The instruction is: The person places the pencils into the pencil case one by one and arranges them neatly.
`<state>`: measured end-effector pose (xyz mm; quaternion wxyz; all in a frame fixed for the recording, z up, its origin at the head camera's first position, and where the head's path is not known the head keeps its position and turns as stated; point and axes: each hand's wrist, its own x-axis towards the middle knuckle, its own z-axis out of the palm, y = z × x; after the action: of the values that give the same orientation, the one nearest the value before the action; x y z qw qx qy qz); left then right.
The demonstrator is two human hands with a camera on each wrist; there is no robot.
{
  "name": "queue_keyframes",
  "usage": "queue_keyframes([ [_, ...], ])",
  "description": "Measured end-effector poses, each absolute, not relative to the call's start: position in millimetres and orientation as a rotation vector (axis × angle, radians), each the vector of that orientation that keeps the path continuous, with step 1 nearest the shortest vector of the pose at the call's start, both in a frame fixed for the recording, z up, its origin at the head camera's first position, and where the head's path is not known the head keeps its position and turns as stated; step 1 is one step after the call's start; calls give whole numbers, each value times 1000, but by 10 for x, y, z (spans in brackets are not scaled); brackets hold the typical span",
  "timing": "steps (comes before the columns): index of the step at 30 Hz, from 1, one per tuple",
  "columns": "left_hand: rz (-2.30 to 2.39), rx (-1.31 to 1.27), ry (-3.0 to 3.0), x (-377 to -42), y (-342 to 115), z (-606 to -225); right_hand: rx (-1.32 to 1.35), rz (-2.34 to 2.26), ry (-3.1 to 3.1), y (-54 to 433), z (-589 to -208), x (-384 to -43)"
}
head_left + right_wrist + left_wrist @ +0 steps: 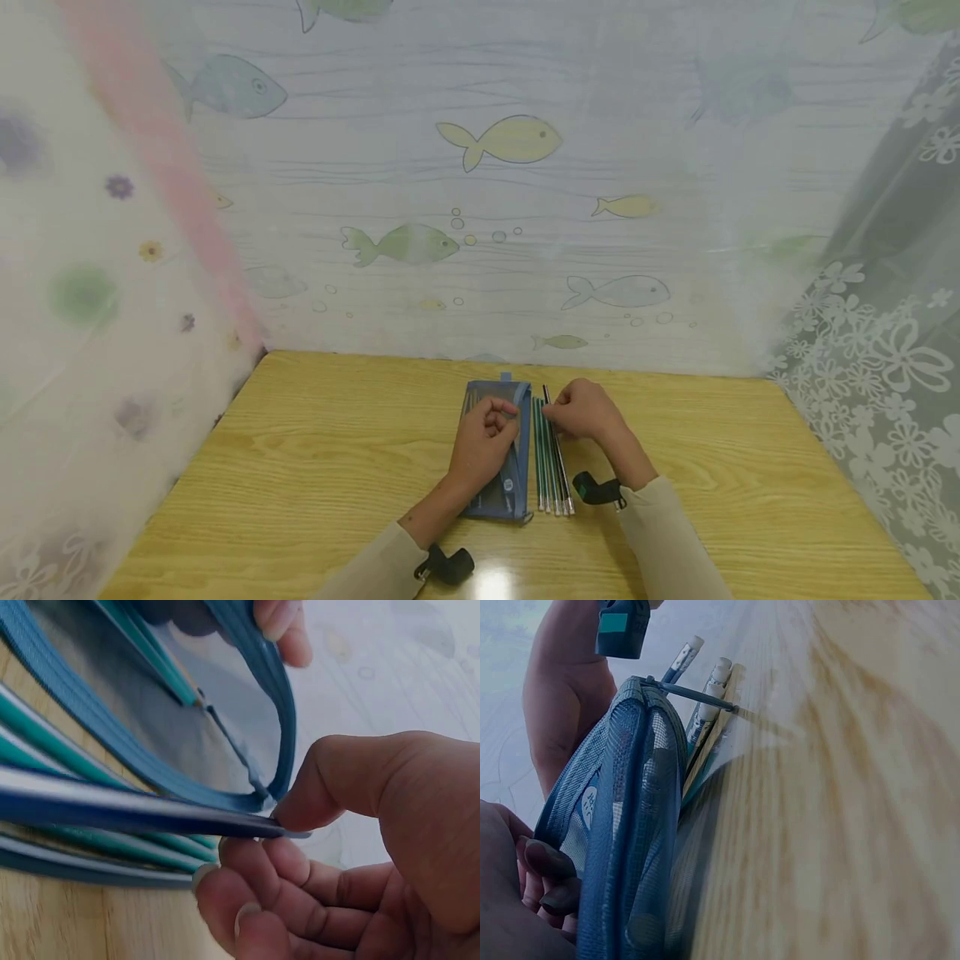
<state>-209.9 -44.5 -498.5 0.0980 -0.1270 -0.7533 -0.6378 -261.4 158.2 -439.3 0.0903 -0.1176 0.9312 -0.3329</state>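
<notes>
A blue mesh zip pencil case (489,502) lies upright in front of me, with pencils showing inside it. My left hand (482,442) is over it, and its fingers grip the zip-side edge; in the right wrist view that blue edge (287,712) is raised, so the case gapes. Thumb and fingertips of my right hand (588,410) pinch the far end of a dark blue pencil (127,804). Beside the case, several green pencils (542,467) lie in a row, with their white-eraser ends towards me, partly under the dark one.
Everything sits on a wood-grain table (337,433). Behind it hangs a pale curtain (390,183) printed with fish, with flowered curtains at both sides. A black wrist camera (596,489) on the right wrist is close beside the pencil ends.
</notes>
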Motion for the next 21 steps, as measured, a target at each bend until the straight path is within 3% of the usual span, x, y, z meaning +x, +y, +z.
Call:
queue_keyframes([
  [21, -1899, -349, -2275, -2133, -443, -5025, -324, -1209, 2690, 1453, -4457, -2629],
])
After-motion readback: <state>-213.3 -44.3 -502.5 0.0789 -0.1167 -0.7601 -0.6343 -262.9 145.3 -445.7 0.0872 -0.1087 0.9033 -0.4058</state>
